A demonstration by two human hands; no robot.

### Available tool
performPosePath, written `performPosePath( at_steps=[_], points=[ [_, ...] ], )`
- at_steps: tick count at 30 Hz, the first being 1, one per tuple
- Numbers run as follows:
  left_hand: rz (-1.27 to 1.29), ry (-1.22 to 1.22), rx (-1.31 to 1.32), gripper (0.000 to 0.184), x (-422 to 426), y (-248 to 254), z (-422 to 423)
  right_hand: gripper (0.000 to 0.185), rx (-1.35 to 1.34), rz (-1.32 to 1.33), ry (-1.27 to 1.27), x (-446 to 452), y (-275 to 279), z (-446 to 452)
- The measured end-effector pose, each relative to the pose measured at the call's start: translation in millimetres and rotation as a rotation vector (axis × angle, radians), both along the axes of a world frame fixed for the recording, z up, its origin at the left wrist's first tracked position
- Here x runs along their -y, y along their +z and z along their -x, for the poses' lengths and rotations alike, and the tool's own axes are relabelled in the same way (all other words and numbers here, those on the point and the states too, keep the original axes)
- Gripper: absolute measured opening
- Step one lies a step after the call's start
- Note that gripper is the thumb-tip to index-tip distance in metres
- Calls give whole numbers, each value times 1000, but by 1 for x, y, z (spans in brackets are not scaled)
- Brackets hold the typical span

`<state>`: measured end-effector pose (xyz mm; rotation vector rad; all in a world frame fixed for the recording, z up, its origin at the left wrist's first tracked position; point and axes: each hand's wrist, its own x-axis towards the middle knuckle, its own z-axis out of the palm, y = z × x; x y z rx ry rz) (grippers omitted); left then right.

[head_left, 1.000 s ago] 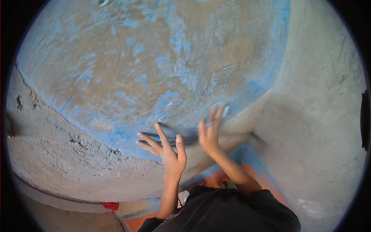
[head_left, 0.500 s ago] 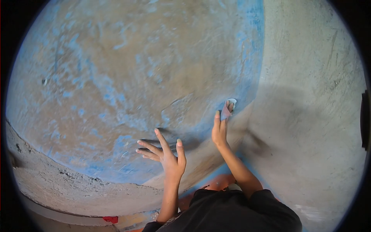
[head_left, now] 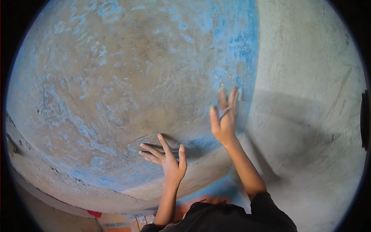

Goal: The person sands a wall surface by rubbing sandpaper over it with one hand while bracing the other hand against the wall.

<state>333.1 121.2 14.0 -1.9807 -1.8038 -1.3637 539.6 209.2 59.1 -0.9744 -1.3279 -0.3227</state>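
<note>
A wall [head_left: 147, 85] with worn blue paint and brownish bare patches fills most of the view. My left hand [head_left: 172, 164] lies spread with its fingertips against the lower part of the wall, holding nothing. My right hand [head_left: 226, 125] is higher and to the right, near the wall's blue right edge. Under its fingers is a small, thin, greyish piece of sandpaper [head_left: 223, 113], pressed to the wall and mostly covered. Motion blurs those fingertips.
A pale grey wall [head_left: 305, 69] meets the blue one at a corner on the right. Along the lower left runs a rough ledge [head_left: 50, 170]. A red scrap [head_left: 94, 213] lies below it, near orange and blue surfaces at the bottom.
My right hand has moved up the wall with the sandpaper, its fingers now laid flatter over it. My left hand stays spread against the wall. The view has shifted slightly.
</note>
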Motion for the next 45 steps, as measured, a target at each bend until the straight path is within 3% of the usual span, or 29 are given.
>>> performPosePath(
  at_steps=[4,7,8,12,15,16,19,20,23,24,27,28,31,34,37,38,41,42,45],
  points=[
    [-19,9,9,84,-7,5,-16,63,659,89,158,25,44,-1],
    [-41,0,-28,82,-6,13,-18,67,325,-52,10,-5,69,-26],
    [-49,-1,-39,81,-5,16,-19,70,73,-69,59,-13,79,-28],
    [-77,93,-165,70,-8,35,-5,67,718,-24,182,14,85,4],
    [-132,154,-243,62,-7,58,17,67,564,-97,126,6,110,-5],
    [-151,165,-244,61,-6,64,26,66,355,-190,137,-11,118,-4],
    [-214,216,-228,58,0,83,53,68,517,-202,28,8,134,21],
    [-213,248,-259,58,3,87,64,71,763,-88,97,18,128,34],
    [-240,288,-265,57,9,98,96,73,847,-58,155,26,144,59],
    [-245,294,-258,56,12,102,106,72,693,-108,49,22,157,64],
    [-262,316,-252,55,23,112,142,70,566,-260,-6,18,179,97],
    [-269,328,-265,55,26,115,154,68,761,-183,11,33,178,112],
    [-290,333,-285,55,37,120,193,65,1002,-164,160,54,183,152],
    [-288,332,-285,54,50,117,229,69,622,-313,76,44,212,183],
    [-268,341,-288,54,63,110,263,63,935,-282,15,73,208,237],
    [-254,336,-283,54,68,108,272,71,1050,-284,227,81,198,254],
    [-238,310,-260,55,81,102,296,71,985,-288,101,93,223,283],
    [-228,298,-243,55,84,101,303,67,794,-303,55,88,231,292],
    [-212,271,-223,56,90,92,321,62,831,-344,24,96,231,329]
  ],
)
